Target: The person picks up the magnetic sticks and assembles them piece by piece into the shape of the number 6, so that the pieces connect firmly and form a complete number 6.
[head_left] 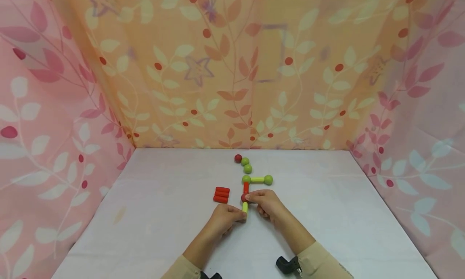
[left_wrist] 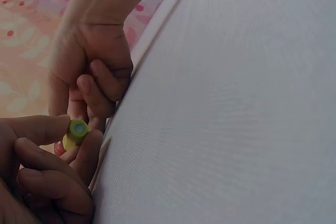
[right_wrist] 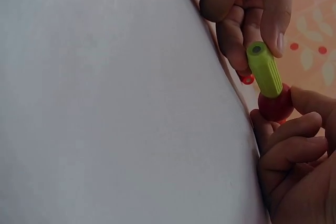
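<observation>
My left hand (head_left: 226,218) pinches the near end of a yellow-green rod (head_left: 245,207) between thumb and finger. The rod's far end meets a red ball (head_left: 244,198), which my right hand (head_left: 270,204) pinches. In the right wrist view the ridged green rod (right_wrist: 266,72) stands against the red ball (right_wrist: 275,103), a grey disc in its free end. Beyond that ball, a red rod (head_left: 246,187) leads to a green ball (head_left: 246,179). From there another yellow-green rod (head_left: 257,180) runs right to a second green ball (head_left: 268,179).
Left of the joined pieces lie three red rods (head_left: 221,194) side by side. Farther back sit a loose red ball (head_left: 238,158) and two loose green balls (head_left: 248,168). Leaf-patterned cloth walls (head_left: 232,69) border the white table (head_left: 163,182) at the back and sides.
</observation>
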{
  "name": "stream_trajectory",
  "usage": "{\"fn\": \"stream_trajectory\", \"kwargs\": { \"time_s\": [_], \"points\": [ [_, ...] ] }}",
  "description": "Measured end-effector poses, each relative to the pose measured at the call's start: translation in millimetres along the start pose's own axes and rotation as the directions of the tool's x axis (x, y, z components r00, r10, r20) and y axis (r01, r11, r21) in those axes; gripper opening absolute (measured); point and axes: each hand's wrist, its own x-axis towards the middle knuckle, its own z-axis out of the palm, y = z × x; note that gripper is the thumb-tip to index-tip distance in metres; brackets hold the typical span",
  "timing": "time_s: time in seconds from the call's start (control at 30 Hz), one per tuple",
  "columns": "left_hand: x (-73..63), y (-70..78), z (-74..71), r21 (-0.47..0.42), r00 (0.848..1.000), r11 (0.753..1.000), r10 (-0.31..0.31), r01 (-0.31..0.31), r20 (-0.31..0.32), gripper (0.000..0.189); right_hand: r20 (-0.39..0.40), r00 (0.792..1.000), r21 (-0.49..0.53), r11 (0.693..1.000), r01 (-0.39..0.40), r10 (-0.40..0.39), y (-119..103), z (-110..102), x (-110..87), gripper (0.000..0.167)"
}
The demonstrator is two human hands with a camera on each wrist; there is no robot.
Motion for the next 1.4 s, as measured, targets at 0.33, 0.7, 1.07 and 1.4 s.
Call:
{"fn": "stream_trajectory", "kwargs": {
  "time_s": [0.33,0.7,1.07,1.4],
  "points": [
    [-1.4,-0.7,-0.5,-0.018,1.000,1.000,-0.005,0.005,-0.001,0.019,0.035,0.987,-0.421,0.893,0.157,-0.157,-23.0,-17.2,-2.5,0.032],
    [-1.1,-0.9,-0.6,-0.012,0.997,0.997,-0.077,0.077,-0.027,0.015,0.029,0.899,-0.651,0.675,0.348,-0.436,-89.9,-46.6,30.3,0.022],
    [0.1,-2.0,1.3,-0.034,0.995,0.995,-0.097,0.096,-0.014,0.011,0.053,0.887,-0.615,0.685,0.391,-0.458,-95.3,-54.5,77.0,0.035],
    [4.1,-1.3,1.0,-0.053,0.991,0.989,-0.136,0.135,-0.017,0.014,0.058,0.907,-0.585,0.722,0.369,-0.417,-82.3,-52.5,97.6,0.031]
  ]
}}
